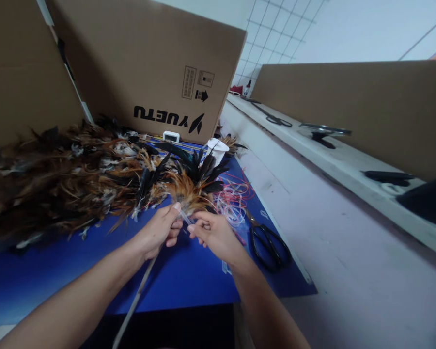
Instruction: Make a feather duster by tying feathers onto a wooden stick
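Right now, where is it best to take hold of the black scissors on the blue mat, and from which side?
Grip the black scissors by the two handle loops, which lie nearest the person. Come from above on the near right side; the blades point away toward the pink string.

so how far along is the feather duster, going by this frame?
Early. Done: one small fan of feathers sits at the tip of the thin stick. In hand: left hand pinches that bundle, right hand works beside it. Left: the big loose feather pile and the string tangle; scissors lie untouched.
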`<state>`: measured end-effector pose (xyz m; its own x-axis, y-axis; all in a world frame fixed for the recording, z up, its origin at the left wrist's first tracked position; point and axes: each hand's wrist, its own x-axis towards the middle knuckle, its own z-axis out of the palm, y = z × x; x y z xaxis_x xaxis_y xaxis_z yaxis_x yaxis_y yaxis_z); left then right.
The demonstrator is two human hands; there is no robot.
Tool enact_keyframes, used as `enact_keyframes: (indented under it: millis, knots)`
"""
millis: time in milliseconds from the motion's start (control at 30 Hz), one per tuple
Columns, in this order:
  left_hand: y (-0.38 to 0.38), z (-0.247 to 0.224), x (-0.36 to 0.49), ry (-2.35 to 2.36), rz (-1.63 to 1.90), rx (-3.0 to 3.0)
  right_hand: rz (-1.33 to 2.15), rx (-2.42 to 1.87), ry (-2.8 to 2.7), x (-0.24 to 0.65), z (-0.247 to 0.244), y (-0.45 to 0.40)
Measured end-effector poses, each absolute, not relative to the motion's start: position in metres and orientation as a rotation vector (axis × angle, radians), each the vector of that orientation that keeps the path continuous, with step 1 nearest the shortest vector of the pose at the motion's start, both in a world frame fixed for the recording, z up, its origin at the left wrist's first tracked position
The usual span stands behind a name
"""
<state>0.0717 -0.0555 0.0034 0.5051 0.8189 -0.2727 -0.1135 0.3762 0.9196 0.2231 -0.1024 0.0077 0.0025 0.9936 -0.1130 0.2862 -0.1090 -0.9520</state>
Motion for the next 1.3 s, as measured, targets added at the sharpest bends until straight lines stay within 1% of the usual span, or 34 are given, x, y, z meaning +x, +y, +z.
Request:
enact_keyframes:
  millis: [133,200,333,400,667,933,1167,1300]
  knots:
    - [-0.056,0.004,0.072,0.842,0.703,1.015,1.13,-1.506,-1.396,0.225,0.01,-0.105]
    - [-0.055,0.004,0.072,0.838,0.701,1.022,0.971,-1.5,-1.474,0.226,0.012,-0.108]
    - [-0.055,0.004,0.072,0.837,0.691,1.026,0.54,-1.463,-1.673,0.224,0.017,-0.113]
    - [-0.056,0.004,0.072,0.843,0.689,1.019,0.475,-1.457,-1.702,0.222,0.02,-0.115]
    - [-0.056,0.006,0.072,0.872,0.69,1.016,0.628,-1.426,-1.575,0.218,0.018,-0.11]
    - [-0.054,0.004,0.072,0.879,0.715,1.008,0.519,-1.327,-1.616,0.219,0.019,-0.106]
    - [-0.053,0.003,0.071,0.865,0.718,1.018,0.557,-1.468,-1.611,0.22,0.025,-0.118]
    - [-0.053,0.003,0.072,0.849,0.722,1.005,0.574,-1.471,-1.64,0.216,0.027,-0.126]
